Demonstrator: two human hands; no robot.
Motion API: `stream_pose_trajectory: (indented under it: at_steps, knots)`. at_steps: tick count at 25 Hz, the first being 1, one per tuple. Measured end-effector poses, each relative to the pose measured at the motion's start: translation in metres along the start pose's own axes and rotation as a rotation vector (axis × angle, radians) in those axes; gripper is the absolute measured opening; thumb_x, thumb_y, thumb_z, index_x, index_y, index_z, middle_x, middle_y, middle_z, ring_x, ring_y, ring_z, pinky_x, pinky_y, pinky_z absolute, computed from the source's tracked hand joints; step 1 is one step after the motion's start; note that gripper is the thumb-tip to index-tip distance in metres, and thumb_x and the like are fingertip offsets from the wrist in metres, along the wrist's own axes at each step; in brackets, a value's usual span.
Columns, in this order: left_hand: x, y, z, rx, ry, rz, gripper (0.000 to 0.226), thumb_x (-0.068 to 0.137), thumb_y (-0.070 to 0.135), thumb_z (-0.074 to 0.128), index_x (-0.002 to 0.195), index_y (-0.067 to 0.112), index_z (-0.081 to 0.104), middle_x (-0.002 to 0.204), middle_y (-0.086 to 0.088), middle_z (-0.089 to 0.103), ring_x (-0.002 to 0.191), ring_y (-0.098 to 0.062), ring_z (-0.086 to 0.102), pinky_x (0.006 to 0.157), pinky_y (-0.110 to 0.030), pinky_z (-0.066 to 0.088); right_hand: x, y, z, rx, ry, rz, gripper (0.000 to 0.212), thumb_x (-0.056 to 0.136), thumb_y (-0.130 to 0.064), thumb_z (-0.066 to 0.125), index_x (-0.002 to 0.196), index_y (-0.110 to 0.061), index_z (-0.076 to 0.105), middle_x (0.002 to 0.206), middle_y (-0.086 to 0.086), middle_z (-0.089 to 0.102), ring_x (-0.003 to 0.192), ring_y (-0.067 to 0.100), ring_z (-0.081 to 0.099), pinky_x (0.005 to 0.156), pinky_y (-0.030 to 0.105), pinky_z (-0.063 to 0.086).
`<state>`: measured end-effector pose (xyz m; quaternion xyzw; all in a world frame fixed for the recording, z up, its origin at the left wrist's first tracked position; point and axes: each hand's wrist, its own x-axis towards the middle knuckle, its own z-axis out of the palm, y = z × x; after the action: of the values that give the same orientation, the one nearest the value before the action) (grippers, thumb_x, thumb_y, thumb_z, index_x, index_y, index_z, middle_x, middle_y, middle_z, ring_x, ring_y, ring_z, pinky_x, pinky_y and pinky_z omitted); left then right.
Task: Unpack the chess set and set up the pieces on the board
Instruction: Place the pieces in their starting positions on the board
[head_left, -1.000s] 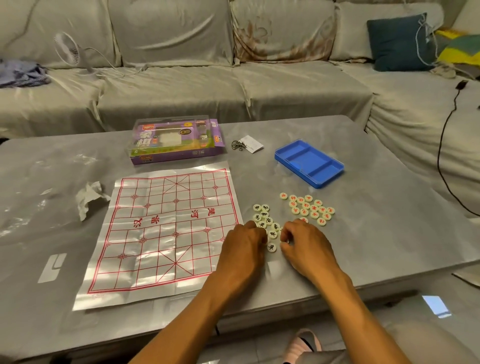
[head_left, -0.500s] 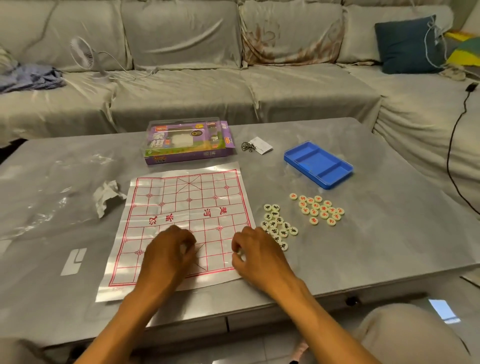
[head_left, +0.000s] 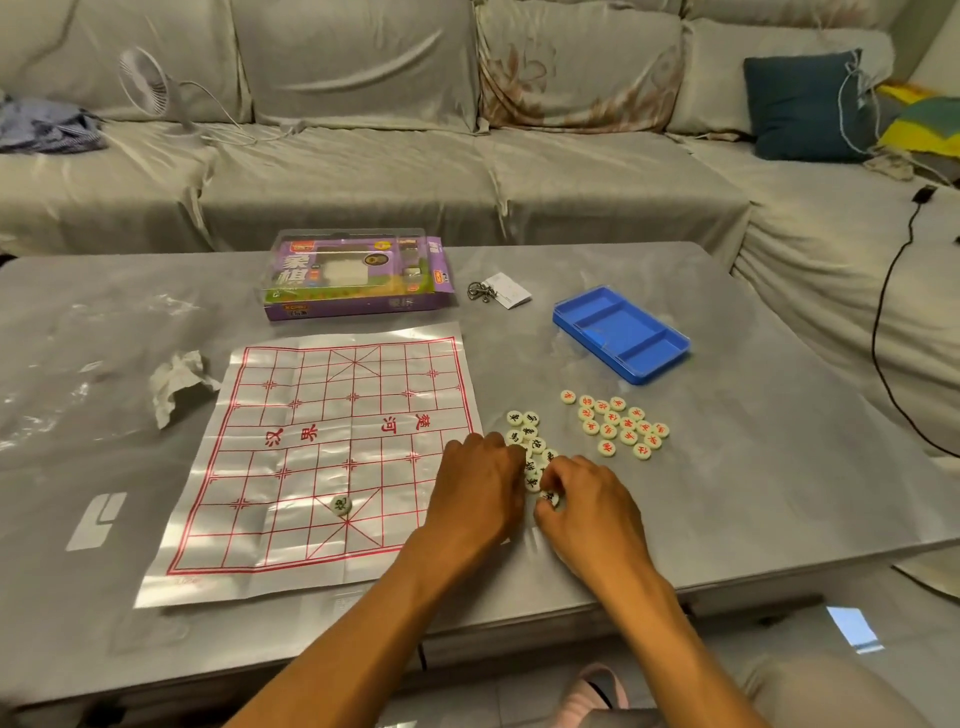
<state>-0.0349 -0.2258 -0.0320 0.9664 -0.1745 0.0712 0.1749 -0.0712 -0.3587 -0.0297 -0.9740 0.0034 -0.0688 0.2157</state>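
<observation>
**A:** Where are the little round white pieces with dark marks (head_left: 531, 441)?

**B:** In a heap just right of the shiny paper board with red lines (head_left: 332, 447). Both hands are on the heap's near end.

**A:** Which hand is closer to the board?

**B:** The left hand (head_left: 480, 493). Its fingers curl down over the heap. I cannot tell if they hold one.

**A:** And the right hand (head_left: 589, 512)?

**B:** It pinches one piece. One dark-marked piece (head_left: 341, 504) sits on the board already, so the board lies to the left.
</observation>
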Motion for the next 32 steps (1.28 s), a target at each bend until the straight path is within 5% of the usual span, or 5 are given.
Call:
stream_pose_trajectory:
  at_steps: [12, 23, 32]
  knots:
    - [0.008, -0.009, 0.01, -0.237, 0.152, -0.153, 0.023, 0.089, 0.042, 0.059, 0.093, 0.021, 0.067, 0.096, 0.0, 0.067, 0.085, -0.013, 0.054, 0.078, -0.024, 0.046, 0.008, -0.006, 0.015, 0.003, 0.07, -0.055, 0.018, 0.094, -0.027, 0.057, 0.11, -0.02, 0.06, 0.11, -0.002, 0.059, 0.094, 0.012, 0.052, 0.073, 0.016, 0.036]
    - [0.029, -0.016, 0.013, -0.284, 0.084, -0.128, 0.017, 0.087, 0.036, 0.062, 0.092, 0.02, 0.065, 0.09, -0.003, 0.069, 0.078, -0.016, 0.058, 0.074, -0.029, 0.052, 0.014, -0.003, 0.026, 0.125, 0.1, -0.07, 0.006, 0.087, -0.014, 0.064, 0.089, -0.017, 0.061, 0.093, -0.002, 0.058, 0.081, 0.01, 0.051, 0.066, 0.01, 0.034]
    - [-0.051, -0.086, -0.046, -0.272, 0.175, -0.297, 0.011, 0.081, 0.034, 0.072, 0.088, 0.027, 0.068, 0.094, 0.01, 0.067, 0.079, -0.007, 0.056, 0.067, -0.016, 0.04, 0.026, -0.063, 0.027, 0.289, 0.079, -0.182, 0.01, 0.083, -0.013, 0.067, 0.092, -0.014, 0.063, 0.096, -0.003, 0.059, 0.086, 0.01, 0.056, 0.073, 0.019, 0.052]
